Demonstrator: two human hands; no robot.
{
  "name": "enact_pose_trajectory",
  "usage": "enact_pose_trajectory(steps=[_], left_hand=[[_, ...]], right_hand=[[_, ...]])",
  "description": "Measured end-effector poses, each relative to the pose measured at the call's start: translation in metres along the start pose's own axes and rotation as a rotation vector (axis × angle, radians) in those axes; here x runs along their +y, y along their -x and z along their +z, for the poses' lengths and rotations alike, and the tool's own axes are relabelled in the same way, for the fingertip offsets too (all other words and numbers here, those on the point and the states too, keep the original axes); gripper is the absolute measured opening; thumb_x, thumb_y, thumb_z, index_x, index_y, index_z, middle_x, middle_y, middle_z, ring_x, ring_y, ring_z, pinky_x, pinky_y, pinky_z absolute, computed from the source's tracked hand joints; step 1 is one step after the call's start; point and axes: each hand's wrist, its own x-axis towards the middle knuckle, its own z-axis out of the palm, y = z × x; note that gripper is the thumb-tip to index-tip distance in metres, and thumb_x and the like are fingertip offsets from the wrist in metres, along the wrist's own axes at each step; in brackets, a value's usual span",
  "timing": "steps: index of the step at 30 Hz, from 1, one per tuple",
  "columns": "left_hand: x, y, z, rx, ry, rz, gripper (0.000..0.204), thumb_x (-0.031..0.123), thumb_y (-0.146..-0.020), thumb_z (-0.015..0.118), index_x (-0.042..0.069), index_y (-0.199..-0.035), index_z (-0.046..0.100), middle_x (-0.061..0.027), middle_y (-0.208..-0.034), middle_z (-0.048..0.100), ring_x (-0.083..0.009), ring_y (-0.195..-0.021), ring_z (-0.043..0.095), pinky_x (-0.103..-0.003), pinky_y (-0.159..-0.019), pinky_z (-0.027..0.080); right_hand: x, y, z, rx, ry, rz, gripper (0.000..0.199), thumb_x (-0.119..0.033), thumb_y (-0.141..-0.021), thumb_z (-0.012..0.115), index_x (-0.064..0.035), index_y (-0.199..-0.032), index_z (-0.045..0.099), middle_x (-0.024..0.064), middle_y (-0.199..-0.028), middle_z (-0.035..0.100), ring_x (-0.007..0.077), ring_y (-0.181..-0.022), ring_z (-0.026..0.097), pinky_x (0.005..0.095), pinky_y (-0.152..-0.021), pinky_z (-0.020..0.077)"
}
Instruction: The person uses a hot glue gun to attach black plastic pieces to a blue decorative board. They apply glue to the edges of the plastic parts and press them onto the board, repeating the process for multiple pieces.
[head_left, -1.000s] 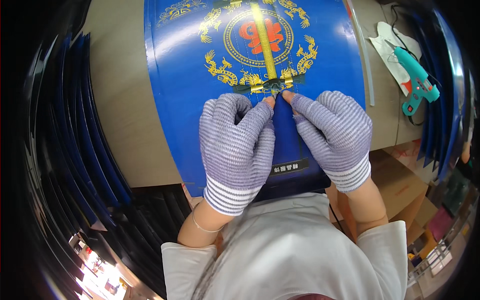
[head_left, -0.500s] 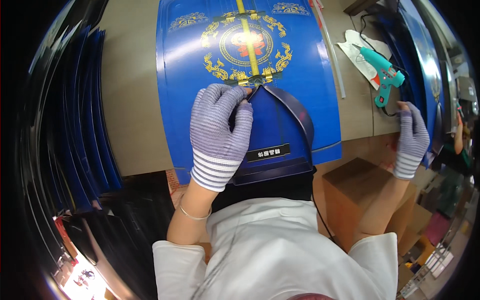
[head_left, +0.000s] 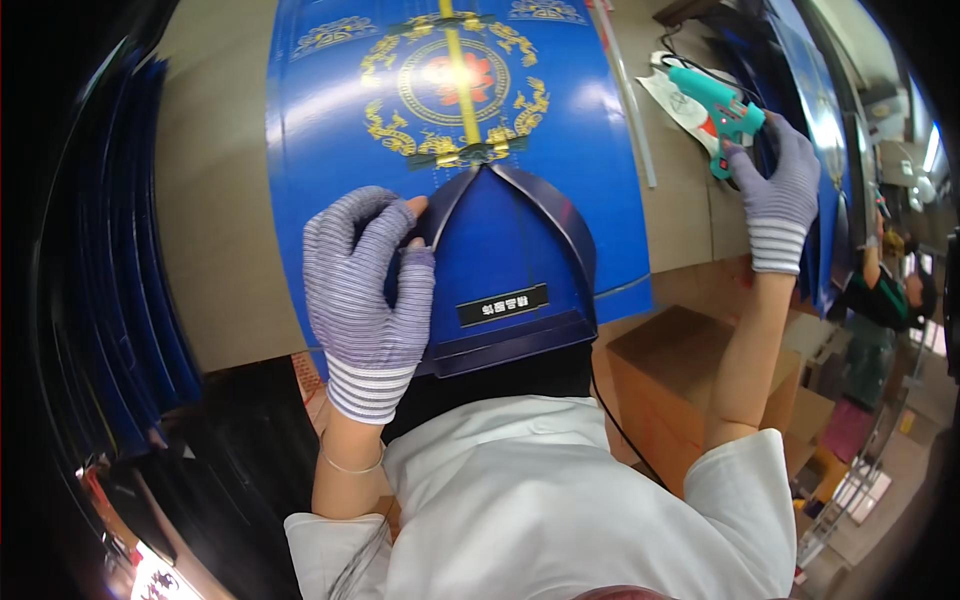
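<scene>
A glossy blue panel [head_left: 590,120] with gold dragons and a red emblem lies in front of me. At its near end is a collar-shaped piece with curved dark purple flaps, the right flap [head_left: 560,215] in plain sight. My gloved left hand [head_left: 365,270] is beside the left flap [head_left: 450,212], fingers bent, thumb and forefinger apart. My gloved right hand [head_left: 780,190] is at a teal glue gun [head_left: 712,98], open around its rear end and handle, which the fingers partly touch. The gun lies on white paper [head_left: 668,100].
Blue panels [head_left: 115,240] stand stacked at the left, with more at the far right. A clear strip [head_left: 630,100] lies beside the panel. Below the table's right edge is a cardboard box [head_left: 660,350]. Another person [head_left: 890,290] is at the far right.
My left hand has moved left and down from the peak of the collar piece, along the left flap. My right hand has come up from below the glue gun to its handle.
</scene>
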Motion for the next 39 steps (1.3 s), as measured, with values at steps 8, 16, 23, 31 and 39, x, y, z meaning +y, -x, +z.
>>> enact_pose_trajectory(steps=[8, 16, 23, 31, 39], left_hand=[[-0.002, -0.009, 0.009, -0.016, 0.059, 0.037, 0.021, 0.007, -0.074, 0.069, 0.004, -0.094, 0.073, -0.0094, -0.096, 0.063, -0.0288, -0.091, 0.056, -0.04, -0.083, 0.045], [-0.004, -0.01, 0.004, -0.098, 0.016, 0.059, 0.029, 0.004, -0.079, 0.066, 0.005, -0.107, 0.073, -0.0122, -0.107, 0.066, -0.0296, -0.101, 0.057, -0.039, -0.093, 0.045], [-0.002, -0.012, 0.006, -0.129, -0.003, 0.062, 0.029, 0.008, -0.08, 0.066, 0.009, -0.108, 0.074, -0.0095, -0.112, 0.067, -0.0309, -0.103, 0.056, -0.041, -0.097, 0.042], [-0.002, -0.01, 0.008, -0.111, 0.026, 0.044, 0.03, 0.01, -0.078, 0.067, 0.009, -0.108, 0.073, -0.009, -0.112, 0.067, -0.0307, -0.103, 0.056, -0.041, -0.095, 0.042], [-0.003, -0.01, 0.009, -0.11, 0.024, 0.061, 0.03, 0.01, -0.078, 0.068, 0.01, -0.107, 0.074, -0.008, -0.112, 0.068, -0.0307, -0.103, 0.055, -0.041, -0.095, 0.042]], right_hand=[[0.013, -0.004, 0.031, -0.436, -0.744, 0.465, 0.037, -0.015, -0.084, 0.078, 0.0003, -0.114, 0.064, 0.003, -0.089, 0.067, 0.0078, -0.074, 0.06, 0.0233, -0.066, 0.0508], [-0.033, -0.006, -0.018, -0.217, -0.856, 0.231, 0.024, -0.006, -0.087, 0.072, 0.0044, -0.108, 0.066, 0.0061, -0.098, 0.07, 0.0123, -0.089, 0.065, 0.0269, -0.083, 0.0504], [-0.126, 0.021, -0.061, -0.221, -0.485, -0.457, 0.035, -0.03, -0.062, 0.087, -0.0075, -0.082, 0.069, 0.0062, -0.091, 0.063, 0.0262, -0.081, 0.06, 0.0376, -0.074, 0.0503], [-0.143, 0.027, -0.054, -0.194, -0.261, -0.496, 0.034, -0.027, -0.065, 0.087, -0.0062, -0.081, 0.066, 0.0086, -0.09, 0.064, 0.0281, -0.081, 0.06, 0.0394, -0.074, 0.0485], [-0.152, 0.031, -0.061, -0.23, -0.163, -0.457, 0.034, -0.029, -0.066, 0.087, -0.0069, -0.078, 0.064, 0.0101, -0.083, 0.062, 0.0293, -0.076, 0.059, 0.0412, -0.073, 0.0463]])
